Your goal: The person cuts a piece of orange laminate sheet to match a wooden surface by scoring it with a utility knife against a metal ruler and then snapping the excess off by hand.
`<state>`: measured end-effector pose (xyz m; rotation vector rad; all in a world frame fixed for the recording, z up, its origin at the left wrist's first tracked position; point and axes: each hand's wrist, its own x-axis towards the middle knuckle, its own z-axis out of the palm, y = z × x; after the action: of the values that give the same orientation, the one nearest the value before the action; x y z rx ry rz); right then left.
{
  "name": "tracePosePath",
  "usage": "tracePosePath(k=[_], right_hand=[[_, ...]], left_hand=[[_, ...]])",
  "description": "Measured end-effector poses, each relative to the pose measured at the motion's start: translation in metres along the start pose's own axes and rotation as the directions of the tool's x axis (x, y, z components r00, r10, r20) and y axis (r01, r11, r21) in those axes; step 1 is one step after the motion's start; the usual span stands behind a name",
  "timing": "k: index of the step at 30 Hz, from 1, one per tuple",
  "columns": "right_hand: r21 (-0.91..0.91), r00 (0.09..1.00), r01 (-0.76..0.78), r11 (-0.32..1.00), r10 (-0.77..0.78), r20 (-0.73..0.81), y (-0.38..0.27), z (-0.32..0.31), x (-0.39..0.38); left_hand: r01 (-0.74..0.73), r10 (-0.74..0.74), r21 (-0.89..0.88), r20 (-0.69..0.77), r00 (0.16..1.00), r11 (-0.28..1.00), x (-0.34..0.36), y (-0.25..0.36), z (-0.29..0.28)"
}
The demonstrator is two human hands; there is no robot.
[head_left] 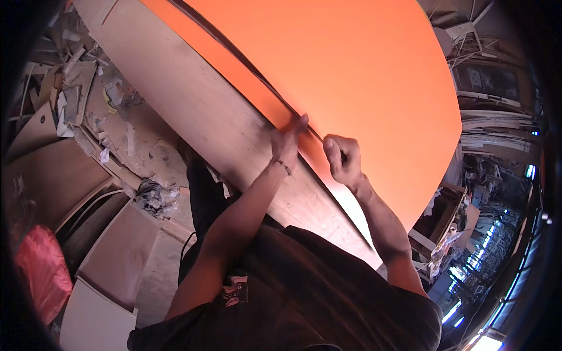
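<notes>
A large orange sheet (363, 76) spreads out in front of me. Along its near side runs a dark gap or edge line (257, 73), and a narrower orange strip (234, 88) lies on my side of it. My left hand (287, 142) rests on the narrow strip beside the dark line, one digit stretched out to it and the other fingers partly hidden. To its right, my right hand (345, 161) is curled into a closed fist over the sheet's near edge. Whatever its fingers may hold is hidden.
A bare wooden board (193, 108) lies between me and the orange strip. Wood scraps (117, 126) litter the floor at left, near curved brown panels (120, 254) and a red plastic bag (42, 272). Stacked strips (497, 126) and a cluttered box (442, 222) stand at right.
</notes>
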<state>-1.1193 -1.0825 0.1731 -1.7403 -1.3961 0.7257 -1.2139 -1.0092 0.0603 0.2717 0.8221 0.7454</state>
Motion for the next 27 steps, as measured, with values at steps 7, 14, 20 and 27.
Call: tracePosePath(k=[7, 14, 20, 27], right_hand=[[0.036, 0.995, 0.089, 0.995, -0.09, 0.031, 0.027, -0.001, -0.019], [-0.014, 0.997, 0.068, 0.998, -0.069, -0.028, 0.029, -0.03, -0.069], [0.01, 0.991, 0.121, 0.993, -0.12, -0.055, 0.022, -0.018, -0.064], [0.031, 0.986, 0.123, 0.992, -0.119, -0.113, 0.039, -0.013, -0.067]], left_hand=[[0.036, -0.037, -0.056, -0.023, 0.999, 0.998, -0.004, -0.019, -0.002], [0.114, -0.115, 0.096, 0.003, 0.993, 0.989, -0.027, -0.058, -0.003], [0.039, -0.029, 0.165, -0.059, 0.998, 0.985, -0.033, -0.06, -0.008], [-0.081, 0.081, -0.034, -0.009, 0.997, 0.996, -0.024, -0.06, -0.009]])
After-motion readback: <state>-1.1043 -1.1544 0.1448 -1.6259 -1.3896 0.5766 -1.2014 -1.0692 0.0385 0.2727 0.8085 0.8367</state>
